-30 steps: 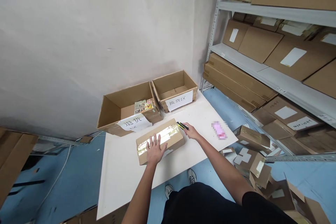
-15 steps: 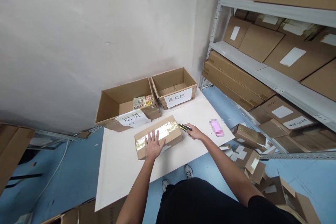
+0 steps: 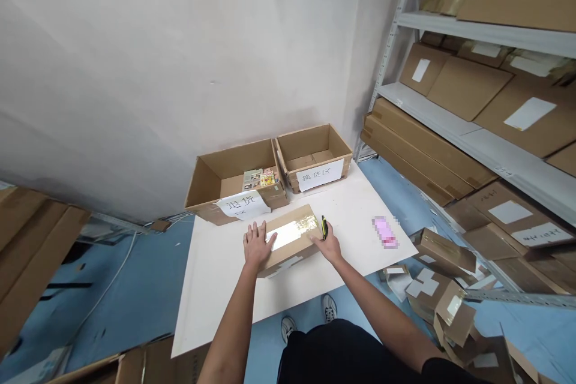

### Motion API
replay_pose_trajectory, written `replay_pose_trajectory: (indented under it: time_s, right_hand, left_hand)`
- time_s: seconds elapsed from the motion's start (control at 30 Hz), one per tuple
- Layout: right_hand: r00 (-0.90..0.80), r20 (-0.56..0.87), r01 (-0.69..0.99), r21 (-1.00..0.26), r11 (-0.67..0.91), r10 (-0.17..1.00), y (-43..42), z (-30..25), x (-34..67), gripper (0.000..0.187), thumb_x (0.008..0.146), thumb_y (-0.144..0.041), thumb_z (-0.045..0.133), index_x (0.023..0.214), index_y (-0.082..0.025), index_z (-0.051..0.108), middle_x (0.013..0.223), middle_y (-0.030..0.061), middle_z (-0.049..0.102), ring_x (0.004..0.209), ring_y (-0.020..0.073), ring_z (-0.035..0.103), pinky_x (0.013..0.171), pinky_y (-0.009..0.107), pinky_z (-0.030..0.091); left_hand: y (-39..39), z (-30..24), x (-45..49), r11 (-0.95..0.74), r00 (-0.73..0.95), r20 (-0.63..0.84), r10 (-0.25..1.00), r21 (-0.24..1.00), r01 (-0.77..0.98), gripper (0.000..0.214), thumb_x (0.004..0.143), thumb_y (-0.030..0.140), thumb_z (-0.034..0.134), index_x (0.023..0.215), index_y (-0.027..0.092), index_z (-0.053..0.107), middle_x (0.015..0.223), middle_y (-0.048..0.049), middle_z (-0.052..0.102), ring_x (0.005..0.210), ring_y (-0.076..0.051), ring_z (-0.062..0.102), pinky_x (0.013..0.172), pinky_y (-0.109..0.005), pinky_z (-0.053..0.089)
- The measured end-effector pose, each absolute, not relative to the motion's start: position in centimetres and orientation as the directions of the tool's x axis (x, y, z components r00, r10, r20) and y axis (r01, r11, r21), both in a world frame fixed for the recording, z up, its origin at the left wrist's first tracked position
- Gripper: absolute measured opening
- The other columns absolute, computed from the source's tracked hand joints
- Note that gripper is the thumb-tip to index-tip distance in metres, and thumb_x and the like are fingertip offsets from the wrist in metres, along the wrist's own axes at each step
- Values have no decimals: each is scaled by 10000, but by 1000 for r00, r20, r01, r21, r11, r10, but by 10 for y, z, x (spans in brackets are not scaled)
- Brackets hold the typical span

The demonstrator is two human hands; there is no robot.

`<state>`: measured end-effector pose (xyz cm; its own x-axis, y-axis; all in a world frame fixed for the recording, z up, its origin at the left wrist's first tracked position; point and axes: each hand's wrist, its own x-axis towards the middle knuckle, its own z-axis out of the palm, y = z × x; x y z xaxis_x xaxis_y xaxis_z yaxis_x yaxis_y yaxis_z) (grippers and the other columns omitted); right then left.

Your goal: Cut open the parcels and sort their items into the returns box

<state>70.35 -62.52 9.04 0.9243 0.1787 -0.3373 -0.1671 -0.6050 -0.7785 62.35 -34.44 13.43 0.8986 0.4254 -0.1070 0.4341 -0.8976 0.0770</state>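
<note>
A small cardboard box sealed with shiny clear tape lies on the white table. My left hand rests flat on the box's left end, fingers spread. My right hand presses against the box's right end and holds a black and yellow utility knife, which points upward away from me.
Two open cartons with paper labels stand at the table's back: the left one holds colourful packets, the right one a flat piece of card. A pink item lies at the table's right. Shelves of boxes rise on the right; parcels litter the floor.
My left hand slid from the box's top to its left end. My right hand with the knife came in against the box's right end. The box has turned slightly.
</note>
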Motion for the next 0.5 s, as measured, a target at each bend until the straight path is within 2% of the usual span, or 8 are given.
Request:
replay_pose_trajectory:
  time_s: [0.1,0.2,0.27,0.33,0.43,0.5]
  right_hand:
    - [916,-383,-205,-706,-678,121,-596,93,723,992,851,-636,687,1611,-220,203,1231,108,717,1152,298,690,935,378,533]
    - [930,-360,-189,-633,-751,69,-567,107,765,946,902,-637,628,1618,-200,192,1264,159,700,1161,317,681,913,387,519]
    - [943,-318,-123,-606,-786,97,-547,120,794,854,958,-564,592,1623,-204,197,1247,168,705,1134,309,689,893,373,506]
    - [951,-264,-26,-581,-813,159,-530,134,816,796,984,-467,594,1631,-217,204,1219,160,718,1118,300,690,900,359,484]
    - [949,-227,45,-586,-809,217,-525,151,829,860,954,-437,650,1642,-207,188,1183,155,731,1091,300,690,886,342,475]
    - [959,-188,53,-620,-782,213,-542,157,818,856,960,-468,629,1644,-209,184,1186,145,733,1080,297,693,870,335,480]
  left_hand:
    - [-343,131,611,-842,840,-97,534,38,539,766,1012,645,256,1615,181,350,1575,-215,459,1471,-388,364,1189,-553,253]
    - [-361,126,586,-821,817,-123,563,27,570,733,1037,574,252,1598,114,360,1364,-238,612,1250,-359,562,1068,-509,396]
    - [-378,124,570,-854,848,-182,497,67,515,703,1048,545,259,1579,102,388,1244,-212,669,1132,-316,626,963,-430,467]
    - [-393,123,559,-901,900,-207,383,131,413,645,1058,534,263,1542,153,457,1193,-164,695,1098,-276,642,905,-371,496]
    - [-400,131,564,-942,952,-146,268,165,291,544,1058,520,299,1460,264,560,1308,-118,665,1151,-260,621,897,-361,521]
    - [-394,141,587,-965,974,-79,212,143,222,523,1034,522,383,1467,282,551,1450,-119,585,1249,-288,573,927,-392,527]
